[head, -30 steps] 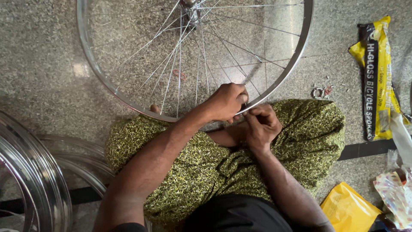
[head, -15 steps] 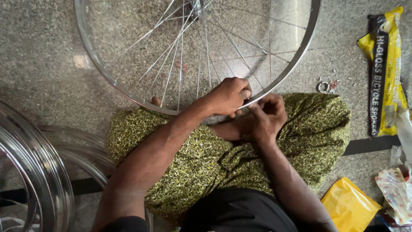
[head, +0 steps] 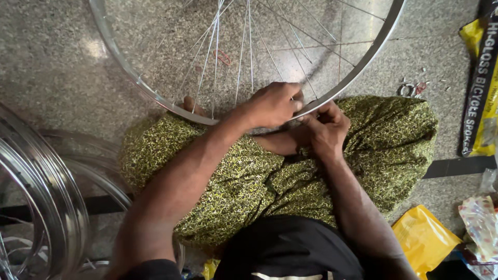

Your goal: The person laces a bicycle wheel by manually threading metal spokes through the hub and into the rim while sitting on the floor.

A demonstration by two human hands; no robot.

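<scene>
While the person is sitting cross-legged on the speckled floor [head: 62,67], the spoked wheel rim [head: 155,96] is resting against the lap, on the green patterned cloth [head: 394,145]. The left hand [head: 272,103] is closing its fingers around the rim's lower edge. The right hand [head: 324,129] is pinching something small just under the rim; I cannot tell what. Bare rims [head: 36,181] are lying at the left, and yellow packets [head: 480,88] at the right.

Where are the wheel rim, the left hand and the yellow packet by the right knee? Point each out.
wheel rim [head: 155,96]: head view, on its lower left curve.
left hand [head: 272,103]: head view, on its back.
yellow packet [head: 425,239]: head view, on its middle.
</scene>
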